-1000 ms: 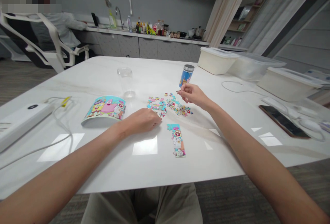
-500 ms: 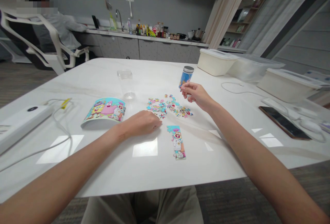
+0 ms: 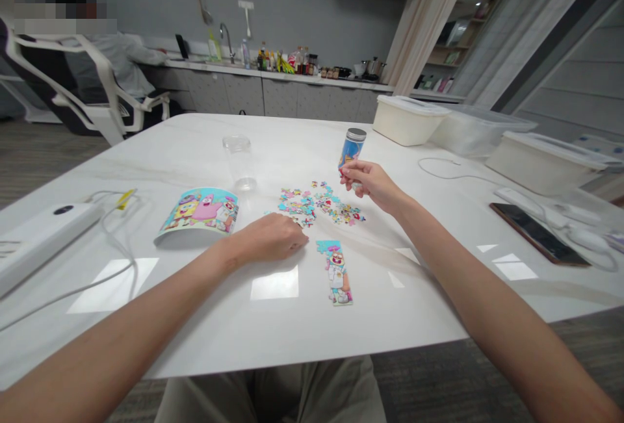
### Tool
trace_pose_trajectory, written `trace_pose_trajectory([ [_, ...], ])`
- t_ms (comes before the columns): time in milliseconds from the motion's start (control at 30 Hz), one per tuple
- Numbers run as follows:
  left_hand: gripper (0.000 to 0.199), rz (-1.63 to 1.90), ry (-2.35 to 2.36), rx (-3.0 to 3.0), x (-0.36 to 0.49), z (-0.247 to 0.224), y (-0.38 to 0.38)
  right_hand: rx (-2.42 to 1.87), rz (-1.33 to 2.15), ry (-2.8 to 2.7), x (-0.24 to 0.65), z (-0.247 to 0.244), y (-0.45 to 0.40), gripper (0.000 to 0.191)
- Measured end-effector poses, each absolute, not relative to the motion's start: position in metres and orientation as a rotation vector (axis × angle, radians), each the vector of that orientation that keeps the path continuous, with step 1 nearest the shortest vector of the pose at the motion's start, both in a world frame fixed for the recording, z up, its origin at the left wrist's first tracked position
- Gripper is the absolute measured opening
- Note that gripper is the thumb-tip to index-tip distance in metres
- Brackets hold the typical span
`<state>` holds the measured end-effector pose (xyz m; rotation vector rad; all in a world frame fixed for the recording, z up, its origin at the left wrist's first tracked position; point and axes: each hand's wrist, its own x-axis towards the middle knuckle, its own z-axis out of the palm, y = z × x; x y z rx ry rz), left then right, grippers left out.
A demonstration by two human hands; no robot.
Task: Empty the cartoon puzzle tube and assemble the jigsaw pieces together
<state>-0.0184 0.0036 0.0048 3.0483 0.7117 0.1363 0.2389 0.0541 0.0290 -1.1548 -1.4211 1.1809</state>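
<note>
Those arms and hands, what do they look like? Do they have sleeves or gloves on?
The left forearm and right forearm are bare and slim, with no sleeves in view. The left hand and right hand wear no gloves. I see no watch.

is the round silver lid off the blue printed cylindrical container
No, the round silver lid sits on top of the blue printed cylindrical container, just beyond the bare right hand.
</note>
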Motion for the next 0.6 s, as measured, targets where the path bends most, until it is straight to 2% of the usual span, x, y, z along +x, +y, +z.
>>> trace_pose_trajectory([
  [400, 0.034, 0.088, 0.741, 3.095, -0.017, 0.007, 0.003, -1.145, 1.312, -1.609, 0.237, 0.031, 0.046, 0.025],
  [600, 0.026, -0.157, 1.253, 3.151, -0.03, 0.028, 0.013, -1.219, 1.26, -1.685, 0.237, 0.029, 0.047, 0.018],
])
